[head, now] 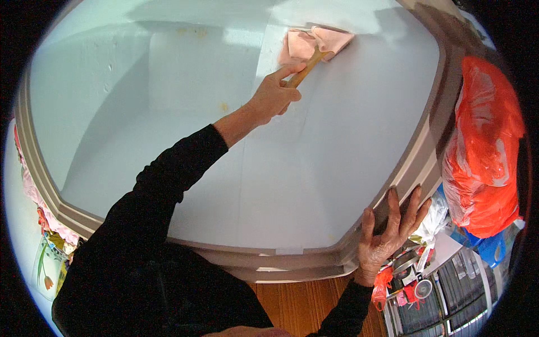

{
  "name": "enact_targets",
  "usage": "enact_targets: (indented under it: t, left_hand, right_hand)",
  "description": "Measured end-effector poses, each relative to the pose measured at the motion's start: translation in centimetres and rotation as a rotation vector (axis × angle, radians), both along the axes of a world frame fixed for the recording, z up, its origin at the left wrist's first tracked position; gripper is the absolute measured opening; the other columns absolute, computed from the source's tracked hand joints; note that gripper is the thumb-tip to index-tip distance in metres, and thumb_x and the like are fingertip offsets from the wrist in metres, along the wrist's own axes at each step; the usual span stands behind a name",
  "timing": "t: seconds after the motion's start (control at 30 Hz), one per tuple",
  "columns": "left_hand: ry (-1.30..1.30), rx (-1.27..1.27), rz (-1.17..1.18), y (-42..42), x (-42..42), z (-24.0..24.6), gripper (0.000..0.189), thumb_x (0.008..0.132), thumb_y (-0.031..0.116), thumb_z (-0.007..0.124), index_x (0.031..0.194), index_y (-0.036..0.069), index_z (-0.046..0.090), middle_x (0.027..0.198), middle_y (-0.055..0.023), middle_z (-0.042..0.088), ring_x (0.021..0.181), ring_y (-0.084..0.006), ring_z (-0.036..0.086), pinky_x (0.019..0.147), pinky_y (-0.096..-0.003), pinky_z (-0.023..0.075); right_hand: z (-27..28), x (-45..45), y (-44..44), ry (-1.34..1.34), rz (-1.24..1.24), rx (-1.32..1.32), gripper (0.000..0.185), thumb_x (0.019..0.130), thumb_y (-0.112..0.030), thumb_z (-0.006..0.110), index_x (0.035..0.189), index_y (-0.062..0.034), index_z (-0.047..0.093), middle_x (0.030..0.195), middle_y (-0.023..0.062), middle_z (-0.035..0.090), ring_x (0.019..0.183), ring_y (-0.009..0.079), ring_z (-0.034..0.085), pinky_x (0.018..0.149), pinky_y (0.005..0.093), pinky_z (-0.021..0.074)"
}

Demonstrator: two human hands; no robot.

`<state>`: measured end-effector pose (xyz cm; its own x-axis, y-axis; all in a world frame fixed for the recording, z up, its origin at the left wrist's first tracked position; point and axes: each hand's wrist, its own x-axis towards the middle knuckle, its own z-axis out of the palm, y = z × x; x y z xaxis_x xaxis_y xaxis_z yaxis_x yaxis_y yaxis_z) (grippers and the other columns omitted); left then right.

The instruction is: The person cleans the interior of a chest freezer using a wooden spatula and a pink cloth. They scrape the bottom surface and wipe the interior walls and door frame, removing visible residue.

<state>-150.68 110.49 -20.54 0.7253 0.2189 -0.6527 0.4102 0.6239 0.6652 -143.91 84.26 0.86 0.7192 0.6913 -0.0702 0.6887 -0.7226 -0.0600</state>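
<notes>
My left hand (pixel 276 93) grips the wooden handle (pixel 305 72) of a tool and reaches deep over a pale blue box interior (pixel 202 168), which looks like a chest freezer's liner. At the handle's far end is a folded pink sheet, perhaps a cloth (pixel 302 45), lying against the liner; the tool's head is hidden there. My right hand (pixel 389 236) rests with spread fingers on the brown-grey rim (pixel 414 168) at the lower right corner and holds nothing.
Right of the rim stands a full red plastic bag (pixel 484 156), with a clear plastic bag (pixel 433 215) and a blue object (pixel 490 248) below. Small items lie on a dark panelled surface (pixel 421 314). Brown wood (pixel 290 305) shows beneath the front rim. Yellowish stains (pixel 223 106) mark the liner.
</notes>
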Motion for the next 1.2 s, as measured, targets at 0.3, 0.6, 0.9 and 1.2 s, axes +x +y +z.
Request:
enact_targets:
  t: [0.3,0.6,0.9,1.2]
  left_hand:
    - [0.097,0.084,0.049,-1.0,1.3,-0.6,0.062,0.076,-0.001,0.062,0.136,0.008,0.049,0.077,-0.0017,0.049,0.051,-0.0087,0.041,0.041,-0.0262,0.0334]
    - [0.144,0.114,-0.111,0.9,4.1,-5.4,0.058,0.085,0.006,0.057,0.141,0.012,0.045,0.075,-0.0016,0.048,0.052,-0.0112,0.042,0.043,-0.0291,0.0345]
    - [0.012,0.71,-0.415,3.2,-3.2,-8.0,0.056,0.091,0.02,0.056,0.145,0.015,0.043,0.115,-0.0119,0.061,0.097,-0.0218,0.06,0.086,-0.0425,0.0492]
    - [0.27,0.434,0.05,3.2,-8.4,-2.1,0.053,0.094,0.02,0.058,0.144,0.009,0.044,0.085,-0.0006,0.056,0.063,-0.0064,0.046,0.057,-0.0248,0.0438]
  right_hand:
    - [-0.2,0.1,-0.3,0.022,-0.006,0.009,0.041,0.086,-0.032,0.069,0.124,-0.0155,0.065,0.153,0.014,0.037,0.145,0.0459,0.017,0.116,0.0598,0.019]
    - [-0.1,0.2,-0.1,0.006,0.004,0.001,0.04,0.086,-0.033,0.069,0.122,-0.0163,0.065,0.153,0.0141,0.037,0.144,0.0468,0.017,0.116,0.0602,0.0191]
    - [0.0,0.3,-0.3,0.004,0.01,-0.005,0.04,0.086,-0.033,0.068,0.123,-0.015,0.065,0.152,0.0148,0.037,0.144,0.0465,0.018,0.116,0.0595,0.0197]
    - [0.0,0.3,-0.1,-0.001,0.026,-0.007,0.042,0.088,-0.034,0.066,0.124,-0.0143,0.064,0.153,0.0152,0.037,0.144,0.0465,0.017,0.115,0.0597,0.0191]
